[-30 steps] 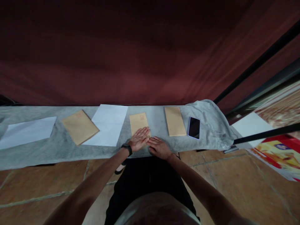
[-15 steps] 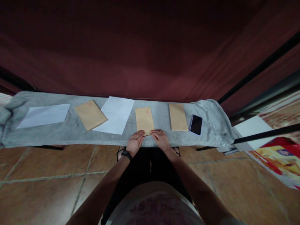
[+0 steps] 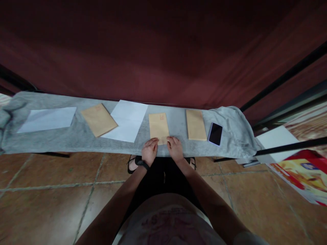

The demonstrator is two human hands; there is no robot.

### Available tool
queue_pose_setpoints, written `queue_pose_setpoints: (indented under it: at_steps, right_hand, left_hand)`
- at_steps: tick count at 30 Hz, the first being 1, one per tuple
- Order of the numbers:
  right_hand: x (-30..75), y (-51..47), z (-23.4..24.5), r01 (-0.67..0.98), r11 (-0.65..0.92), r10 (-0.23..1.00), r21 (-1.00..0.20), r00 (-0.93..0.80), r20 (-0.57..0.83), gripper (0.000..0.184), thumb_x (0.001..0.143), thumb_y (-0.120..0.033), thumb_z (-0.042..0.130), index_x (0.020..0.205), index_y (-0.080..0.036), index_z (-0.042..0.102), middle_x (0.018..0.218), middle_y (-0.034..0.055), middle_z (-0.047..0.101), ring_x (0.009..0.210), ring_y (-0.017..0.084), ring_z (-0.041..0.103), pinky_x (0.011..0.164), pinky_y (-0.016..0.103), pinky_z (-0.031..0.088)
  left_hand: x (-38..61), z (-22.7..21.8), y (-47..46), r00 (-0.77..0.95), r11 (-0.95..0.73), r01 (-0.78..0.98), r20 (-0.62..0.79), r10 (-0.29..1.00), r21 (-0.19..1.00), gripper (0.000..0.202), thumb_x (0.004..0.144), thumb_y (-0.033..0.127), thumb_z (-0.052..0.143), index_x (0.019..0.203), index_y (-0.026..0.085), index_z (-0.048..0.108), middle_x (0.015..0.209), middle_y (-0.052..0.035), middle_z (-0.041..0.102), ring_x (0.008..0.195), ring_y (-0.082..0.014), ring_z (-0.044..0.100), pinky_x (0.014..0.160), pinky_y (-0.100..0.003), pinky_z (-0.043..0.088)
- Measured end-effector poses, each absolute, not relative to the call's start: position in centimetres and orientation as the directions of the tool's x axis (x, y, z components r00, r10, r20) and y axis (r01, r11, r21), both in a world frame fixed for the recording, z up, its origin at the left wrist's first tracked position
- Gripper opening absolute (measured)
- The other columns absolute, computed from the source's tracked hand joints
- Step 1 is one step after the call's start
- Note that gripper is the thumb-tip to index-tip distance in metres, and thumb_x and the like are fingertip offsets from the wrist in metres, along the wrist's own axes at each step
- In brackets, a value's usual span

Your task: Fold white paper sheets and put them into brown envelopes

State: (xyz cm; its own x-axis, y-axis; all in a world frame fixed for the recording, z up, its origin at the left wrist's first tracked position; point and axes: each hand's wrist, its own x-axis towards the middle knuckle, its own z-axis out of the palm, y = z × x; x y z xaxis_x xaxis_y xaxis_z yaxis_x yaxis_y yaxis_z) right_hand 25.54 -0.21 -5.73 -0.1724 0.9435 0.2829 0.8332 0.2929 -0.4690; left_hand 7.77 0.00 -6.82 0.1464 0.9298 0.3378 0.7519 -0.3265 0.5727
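Observation:
A brown envelope (image 3: 158,125) with a red mark at its far end lies lengthwise on the grey cloth (image 3: 76,143) right in front of me. My left hand (image 3: 150,150), with a black band at the wrist, and my right hand (image 3: 174,148) sit side by side at the envelope's near end. Both hands have their fingers bent and close together, with the tips on the envelope's near corners.
To the right lie a second brown envelope (image 3: 196,124) and a dark phone (image 3: 215,134). To the left are a white sheet (image 3: 127,119), a slanted brown envelope (image 3: 99,119) and another white sheet (image 3: 48,119). Behind hangs a dark red curtain (image 3: 153,54). The floor is tiled.
Both hands slid back from lying flat on the envelope's near half to its near edge, and their fingers curled. The view has shifted, so the cloth sits higher in the frame.

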Motion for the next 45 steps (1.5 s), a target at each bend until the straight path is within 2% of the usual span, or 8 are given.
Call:
queue_pose_setpoints:
  at_steps: [4,8,12,17,24,34,39,45]
  right_hand:
    - [23.2,-2.3,-5.5,0.792,0.421,0.903,-0.443,-0.319,0.288,0.035,0.102,-0.022,0.041,0.131,-0.02,0.062,0.139,0.0063,0.061,0.132,0.021,0.051,0.119,0.04,0.034]
    - [22.6,-4.0,-6.0,0.81,0.425,0.904,-0.404,-0.352,0.245,0.046,0.103,-0.027,0.041,0.147,-0.017,0.048,0.15,0.0095,0.051,0.141,0.023,0.044,0.123,0.047,0.029]
    - [24.7,-3.8,-6.2,0.826,0.398,0.916,-0.399,-0.329,0.231,0.046,0.104,-0.027,0.038,0.149,-0.02,0.046,0.152,0.0069,0.049,0.141,0.023,0.045,0.123,0.049,0.029]
    - [26.4,-3.2,-6.2,0.822,0.395,0.919,-0.409,-0.344,0.195,0.049,0.103,-0.025,0.037,0.151,-0.019,0.043,0.154,0.0067,0.046,0.143,0.023,0.043,0.124,0.049,0.027]
    - [26.5,-3.6,-6.7,0.824,0.373,0.927,-0.426,-0.317,0.2,0.05,0.103,-0.027,0.038,0.153,-0.021,0.039,0.156,0.0066,0.043,0.144,0.025,0.041,0.124,0.052,0.024]
    - [26.1,-3.7,-6.5,0.877,0.331,0.94,-0.348,-0.275,0.201,0.048,0.102,-0.024,0.04,0.149,-0.012,0.044,0.154,0.0112,0.045,0.146,0.025,0.038,0.126,0.049,0.021]
    - [26.1,-3.5,-6.6,0.851,0.413,0.908,-0.324,-0.356,0.222,0.049,0.102,-0.022,0.038,0.15,-0.013,0.043,0.154,0.0088,0.045,0.145,0.022,0.039,0.125,0.044,0.024]
    - [26.4,-3.6,-6.9,0.84,0.422,0.902,-0.342,-0.351,0.25,0.049,0.1,-0.024,0.044,0.148,-0.013,0.046,0.152,0.0111,0.049,0.144,0.023,0.042,0.124,0.046,0.026]
  left_hand:
    - [8.1,-7.1,-0.3,0.117,-0.288,0.775,0.321,0.94,0.562,0.038,0.1,0.028,0.036,0.125,0.022,0.065,0.126,-0.0073,0.069,0.12,-0.0244,0.062,0.107,-0.043,0.049]
    - [8.0,-7.2,-0.4,0.128,-0.281,0.798,0.306,0.943,0.534,0.04,0.101,0.028,0.034,0.13,0.022,0.061,0.13,-0.0083,0.067,0.123,-0.0245,0.06,0.108,-0.044,0.047]
    - [7.8,-6.8,-0.8,0.225,-0.342,0.811,0.287,0.931,0.474,0.042,0.101,0.022,0.031,0.131,0.019,0.06,0.136,-0.0088,0.064,0.132,-0.0225,0.054,0.116,-0.043,0.041]
    - [8.9,-6.6,-2.7,0.404,-0.464,0.81,0.231,0.885,0.359,0.049,0.101,0.024,0.034,0.148,0.015,0.045,0.155,-0.0109,0.044,0.147,-0.0243,0.035,0.124,-0.049,0.027]
    - [9.2,-6.1,-4.0,0.344,-0.393,0.842,0.192,0.919,0.37,0.06,0.101,0.031,0.037,0.158,0.017,0.026,0.16,-0.0108,0.035,0.149,-0.0265,0.031,0.124,-0.051,0.026]
    - [10.2,-5.0,-4.4,0.255,-0.279,0.919,0.123,0.959,0.278,0.06,0.1,0.031,0.034,0.154,0.004,0.032,0.159,-0.0189,0.033,0.151,-0.0287,0.025,0.124,-0.051,0.022]
    - [11.4,-4.2,-4.0,0.369,-0.371,0.893,0.057,0.928,0.256,0.057,0.097,0.02,0.03,0.152,0.007,0.037,0.16,-0.0133,0.035,0.151,-0.0218,0.025,0.125,-0.042,0.023]
    - [10.5,-4.4,-0.2,0.456,-0.45,0.853,0.042,0.889,0.265,0.056,0.102,0.034,0.03,0.154,0.014,0.035,0.162,-0.01,0.031,0.152,-0.0227,0.022,0.125,-0.045,0.02]
